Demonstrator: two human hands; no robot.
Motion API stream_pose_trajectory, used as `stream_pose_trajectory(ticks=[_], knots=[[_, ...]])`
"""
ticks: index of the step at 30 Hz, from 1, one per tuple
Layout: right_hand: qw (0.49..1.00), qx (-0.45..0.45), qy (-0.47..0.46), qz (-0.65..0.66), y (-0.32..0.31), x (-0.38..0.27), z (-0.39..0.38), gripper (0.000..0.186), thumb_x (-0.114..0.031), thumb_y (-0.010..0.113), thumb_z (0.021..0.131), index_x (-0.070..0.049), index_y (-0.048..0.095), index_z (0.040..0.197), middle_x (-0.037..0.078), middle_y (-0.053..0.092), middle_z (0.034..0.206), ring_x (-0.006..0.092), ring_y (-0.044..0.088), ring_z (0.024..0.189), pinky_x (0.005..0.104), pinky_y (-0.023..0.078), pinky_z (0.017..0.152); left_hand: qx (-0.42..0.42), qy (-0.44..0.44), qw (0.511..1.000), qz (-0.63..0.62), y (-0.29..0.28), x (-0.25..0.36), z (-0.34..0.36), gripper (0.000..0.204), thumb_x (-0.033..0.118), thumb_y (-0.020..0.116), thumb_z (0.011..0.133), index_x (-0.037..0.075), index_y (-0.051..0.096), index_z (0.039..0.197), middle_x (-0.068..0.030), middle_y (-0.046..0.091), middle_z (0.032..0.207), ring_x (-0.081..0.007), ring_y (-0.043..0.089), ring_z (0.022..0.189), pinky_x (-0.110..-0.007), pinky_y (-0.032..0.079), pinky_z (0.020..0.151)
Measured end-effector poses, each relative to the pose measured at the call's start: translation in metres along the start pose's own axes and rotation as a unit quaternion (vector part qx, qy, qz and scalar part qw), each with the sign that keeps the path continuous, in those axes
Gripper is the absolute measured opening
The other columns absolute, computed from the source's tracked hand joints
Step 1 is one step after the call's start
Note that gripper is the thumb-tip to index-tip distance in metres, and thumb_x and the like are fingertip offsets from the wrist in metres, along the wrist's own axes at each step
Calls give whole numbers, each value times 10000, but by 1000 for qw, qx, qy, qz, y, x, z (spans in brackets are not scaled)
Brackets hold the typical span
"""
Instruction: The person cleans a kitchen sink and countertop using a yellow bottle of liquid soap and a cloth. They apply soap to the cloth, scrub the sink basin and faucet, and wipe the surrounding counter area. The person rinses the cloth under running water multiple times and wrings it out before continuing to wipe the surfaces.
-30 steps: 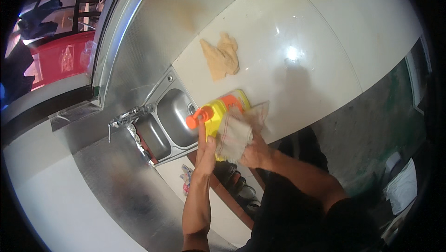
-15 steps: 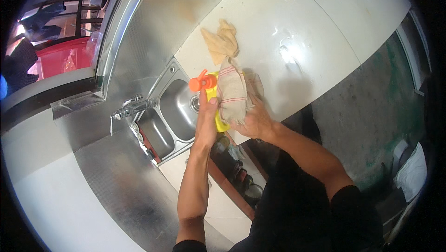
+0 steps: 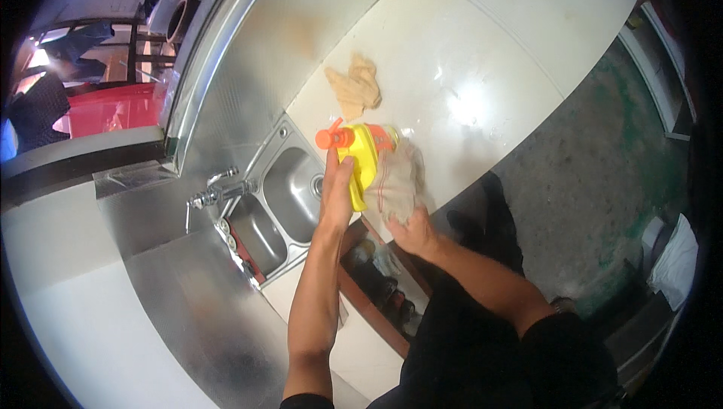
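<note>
My left hand (image 3: 338,187) is wrapped round a yellow bottle (image 3: 363,159) with an orange trigger-like top (image 3: 335,135). The bottle is held over the counter edge, just right of the sink. My right hand (image 3: 414,232) grips the lower end of a beige cloth (image 3: 398,179) with red stripes, which hangs against the bottle's right side. Beyond the bottle's upper right shows an orange part with a pale round end (image 3: 387,136); I cannot tell whether it belongs to the bottle. A crumpled tan cloth (image 3: 355,86) lies on the counter farther back.
On the left is a steel double-bowl sink (image 3: 290,183) with a chrome faucet (image 3: 218,193). The white countertop (image 3: 497,55) reaches right to a curved edge above a grey-green floor (image 3: 565,198). Below the counter, an open cabinet (image 3: 384,281) holds several items.
My right hand has drawn the striped cloth down and to the right, uncovering more of the yellow bottle. My left hand still holds the bottle. The view has shifted slightly.
</note>
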State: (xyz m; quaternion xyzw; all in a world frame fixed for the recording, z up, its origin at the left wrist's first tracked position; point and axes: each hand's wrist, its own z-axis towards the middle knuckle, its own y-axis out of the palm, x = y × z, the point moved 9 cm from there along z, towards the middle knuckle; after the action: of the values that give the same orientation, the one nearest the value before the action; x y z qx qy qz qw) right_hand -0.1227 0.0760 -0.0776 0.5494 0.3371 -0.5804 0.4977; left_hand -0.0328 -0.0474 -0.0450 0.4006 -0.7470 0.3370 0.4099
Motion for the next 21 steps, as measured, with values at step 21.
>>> stream_pose_trajectory(ticks=[21], knots=[[978, -37, -53, -196, -26, -40, 77, 372, -126, 816, 736, 60, 671, 1023, 310, 602, 1157, 443, 632, 1058, 464, 542, 861, 38, 46, 998, 20, 4, 14, -1, 676, 310, 445, 998, -2, 276, 1572, -172, 502, 1450, -265, 469, 1334, -351, 331, 1133]])
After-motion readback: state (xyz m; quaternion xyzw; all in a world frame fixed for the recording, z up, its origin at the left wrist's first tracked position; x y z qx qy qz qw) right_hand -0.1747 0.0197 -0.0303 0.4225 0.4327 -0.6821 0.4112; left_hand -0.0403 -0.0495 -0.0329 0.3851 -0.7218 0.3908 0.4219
